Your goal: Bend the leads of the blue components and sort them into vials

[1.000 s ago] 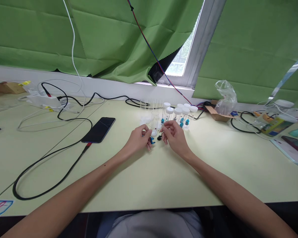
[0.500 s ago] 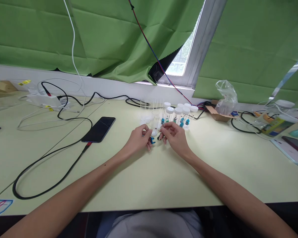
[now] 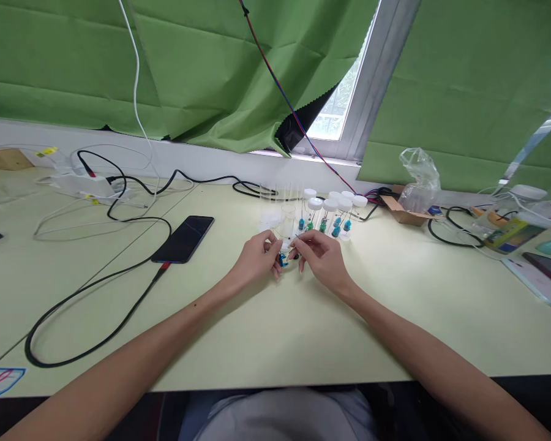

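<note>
My left hand (image 3: 258, 252) is closed in a pinch, with a small blue piece (image 3: 282, 260) at its fingertips; the piece's exact kind is too small to tell. Close beside it, my right hand (image 3: 320, 252) pinches with thumb and forefinger. Something thin and dark seems to be between those fingers, but I cannot make it out. Just beyond the hands stands a clear open tube (image 3: 288, 217). To its right, several clear tubes with white lids (image 3: 329, 205) stand upright, with blue and green pieces on thin stems inside.
More clear tubes (image 3: 269, 205) stand behind my left hand. A black phone (image 3: 183, 239) lies to the left, plugged into a black cable (image 3: 92, 362). At the back right, a cardboard box (image 3: 406, 213) holds a clear plastic bag. Another phone (image 3: 547, 271) lies far right.
My right hand's fingertips have shifted slightly left, closer to my left hand, and its fingers have changed position. The left hand stays nearly still with the blue piece.
</note>
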